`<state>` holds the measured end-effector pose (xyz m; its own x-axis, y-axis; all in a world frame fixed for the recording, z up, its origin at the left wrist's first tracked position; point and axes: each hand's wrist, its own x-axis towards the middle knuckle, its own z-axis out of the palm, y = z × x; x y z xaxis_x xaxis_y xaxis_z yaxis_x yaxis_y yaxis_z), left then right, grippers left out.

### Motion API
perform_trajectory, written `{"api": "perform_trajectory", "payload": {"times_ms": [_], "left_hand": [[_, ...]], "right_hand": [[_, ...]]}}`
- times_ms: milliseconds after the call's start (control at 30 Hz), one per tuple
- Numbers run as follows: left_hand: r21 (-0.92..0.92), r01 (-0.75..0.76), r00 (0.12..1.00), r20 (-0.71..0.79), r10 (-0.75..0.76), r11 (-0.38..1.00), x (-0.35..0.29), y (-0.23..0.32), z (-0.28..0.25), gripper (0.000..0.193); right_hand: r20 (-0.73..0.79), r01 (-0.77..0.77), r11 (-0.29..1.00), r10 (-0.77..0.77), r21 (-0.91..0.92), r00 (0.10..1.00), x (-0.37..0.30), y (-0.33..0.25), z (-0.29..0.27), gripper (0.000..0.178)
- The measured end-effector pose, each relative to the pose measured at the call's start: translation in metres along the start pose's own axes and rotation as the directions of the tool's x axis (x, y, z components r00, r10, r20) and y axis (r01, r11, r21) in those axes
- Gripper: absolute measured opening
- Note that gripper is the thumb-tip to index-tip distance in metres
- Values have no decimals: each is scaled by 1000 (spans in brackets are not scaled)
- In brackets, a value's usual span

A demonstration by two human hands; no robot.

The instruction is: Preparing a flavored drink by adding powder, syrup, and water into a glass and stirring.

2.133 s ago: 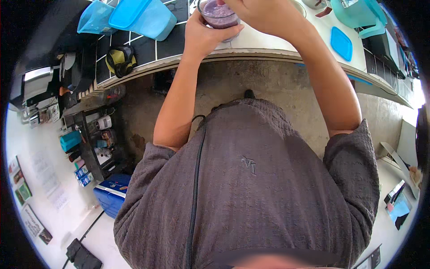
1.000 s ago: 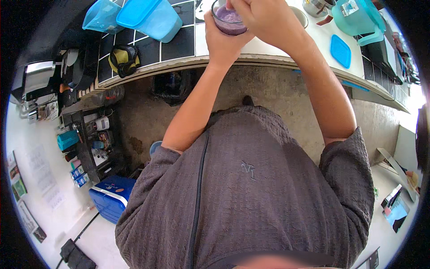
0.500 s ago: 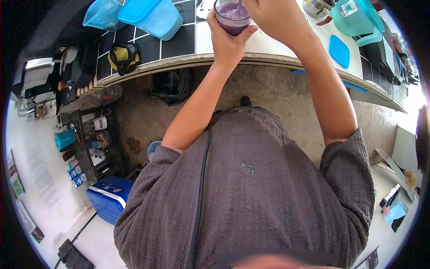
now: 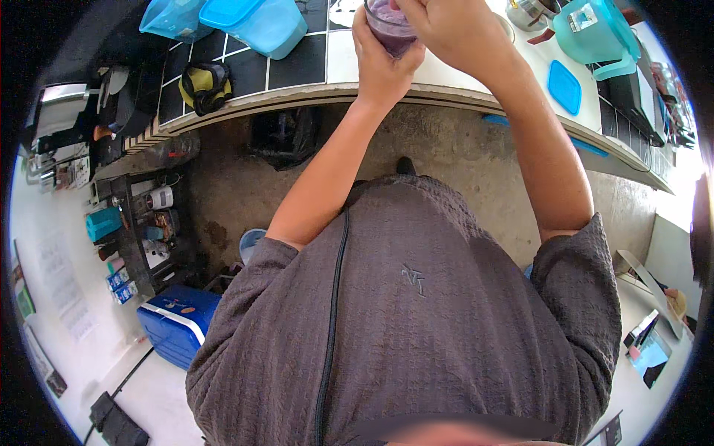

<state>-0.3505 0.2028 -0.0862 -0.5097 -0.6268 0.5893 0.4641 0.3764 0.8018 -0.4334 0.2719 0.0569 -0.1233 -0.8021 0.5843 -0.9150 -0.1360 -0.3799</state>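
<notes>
A clear glass (image 4: pixel 391 33) of purple, thick-looking drink is held over the counter near the upper edge. My left hand (image 4: pixel 383 70) wraps round its side and lower part, thumb on the right. Above the rim, my right hand (image 4: pixel 454 33) is closed with its fingertips bent down at the glass mouth. It grips a thin spoon-like utensil, which my fingers now hide; a narrow stem stood in the drink in the earlier frame. The white counter (image 4: pixel 342 63) lies beneath both hands.
Blue plastic containers (image 4: pixel 271 30) and a yellow-and-black object (image 4: pixel 204 87) stand on black tiles at left. Toward the right are a blue lid (image 4: pixel 564 87), a metal pot (image 4: pixel 529 13) and a turquoise pitcher (image 4: pixel 591 33). The counter's front edge (image 4: pixel 461 95) runs under my forearms.
The glass and my left hand have shifted slightly right. My right fingers have come lower over the rim, and the utensil's stem has gone out of sight behind them.
</notes>
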Motion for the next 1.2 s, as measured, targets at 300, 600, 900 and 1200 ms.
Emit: {"api": "perform_trajectory", "payload": {"times_ms": [300,600,900,1200], "left_hand": [[-166,111,993,-31,-118,980,0,-3,4,84],[74,109,994,-35,-107,991,-2,-6,-1,88],[-125,162,986,-6,-164,979,0,-1,3,91],[-29,91,996,-16,-91,995,-1,-8,-1,86]], "right_hand": [[14,-21,999,21,-36,1000,2,4,-2,34],[-8,-53,998,53,-16,999,6,1,-6,33],[-71,-130,991,130,6,989,6,0,-9,33],[-68,-151,987,154,48,986,8,-3,-12,35]]}}
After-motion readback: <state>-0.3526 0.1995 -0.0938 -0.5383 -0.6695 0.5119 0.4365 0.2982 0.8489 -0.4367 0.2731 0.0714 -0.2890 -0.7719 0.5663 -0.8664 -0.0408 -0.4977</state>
